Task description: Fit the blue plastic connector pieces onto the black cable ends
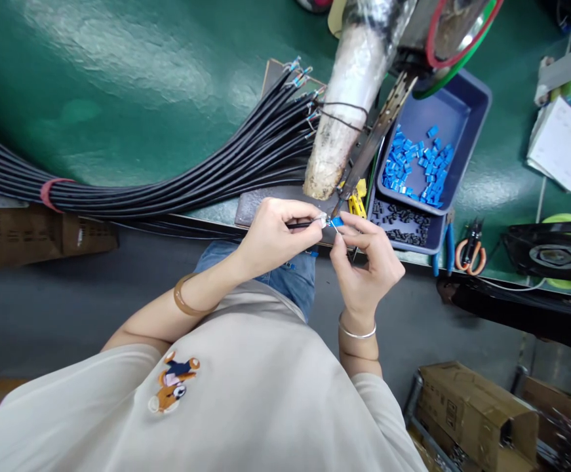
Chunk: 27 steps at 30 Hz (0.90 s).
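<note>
My left hand point(282, 229) is closed in a pinch on the end of a black cable point(299, 225). At its fingertips the thin stripped wires meet a small blue connector point(335, 222). My right hand point(370, 257) is closed, its thumb and fingers pinching a thin silvery wire point(334, 227) beside the connector. Whether these fingers also grip the connector is hard to tell. Just above both hands, the tip of a fixed soldering iron point(364, 157) points down at the connector, touching or very near it.
A bundle of black cables point(167, 196) with a red tie lies left. A wrapped fume pipe point(347, 98) hangs over the green table point(132, 78). To the right are a blue bin point(467, 124) of blue connectors, black parts point(403, 223), orange-handled cutters point(471, 252) and a fan point(555, 254).
</note>
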Each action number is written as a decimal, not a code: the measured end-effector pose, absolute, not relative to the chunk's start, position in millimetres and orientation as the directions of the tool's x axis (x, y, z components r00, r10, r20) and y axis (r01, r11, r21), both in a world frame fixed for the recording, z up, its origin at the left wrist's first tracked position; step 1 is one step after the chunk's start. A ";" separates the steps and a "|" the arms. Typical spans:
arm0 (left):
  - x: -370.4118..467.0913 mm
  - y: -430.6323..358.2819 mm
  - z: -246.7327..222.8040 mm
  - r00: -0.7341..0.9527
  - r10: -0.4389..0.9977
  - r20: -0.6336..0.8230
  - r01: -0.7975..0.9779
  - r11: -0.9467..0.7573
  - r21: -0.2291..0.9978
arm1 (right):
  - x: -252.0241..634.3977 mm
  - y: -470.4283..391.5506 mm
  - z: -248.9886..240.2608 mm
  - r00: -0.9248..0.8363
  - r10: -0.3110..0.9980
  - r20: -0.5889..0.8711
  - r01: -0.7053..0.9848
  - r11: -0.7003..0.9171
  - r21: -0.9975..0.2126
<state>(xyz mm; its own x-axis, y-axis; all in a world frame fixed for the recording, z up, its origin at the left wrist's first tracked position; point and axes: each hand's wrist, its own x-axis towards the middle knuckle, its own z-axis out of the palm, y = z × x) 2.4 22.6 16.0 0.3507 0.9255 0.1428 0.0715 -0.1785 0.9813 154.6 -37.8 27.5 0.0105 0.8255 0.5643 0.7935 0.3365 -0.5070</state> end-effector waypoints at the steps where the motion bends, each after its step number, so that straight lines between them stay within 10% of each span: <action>1: 2.5 22.6 15.9 0.346 0.927 0.143 0.073 -0.179 0.981 | 154.3 -37.4 27.7 0.015 0.823 0.567 0.793 0.336 -0.508; 27: -1.7 24.8 25.8 0.405 0.900 0.162 0.135 -0.234 0.963 | 148.9 -36.9 30.8 0.011 0.796 0.605 0.812 0.346 -0.470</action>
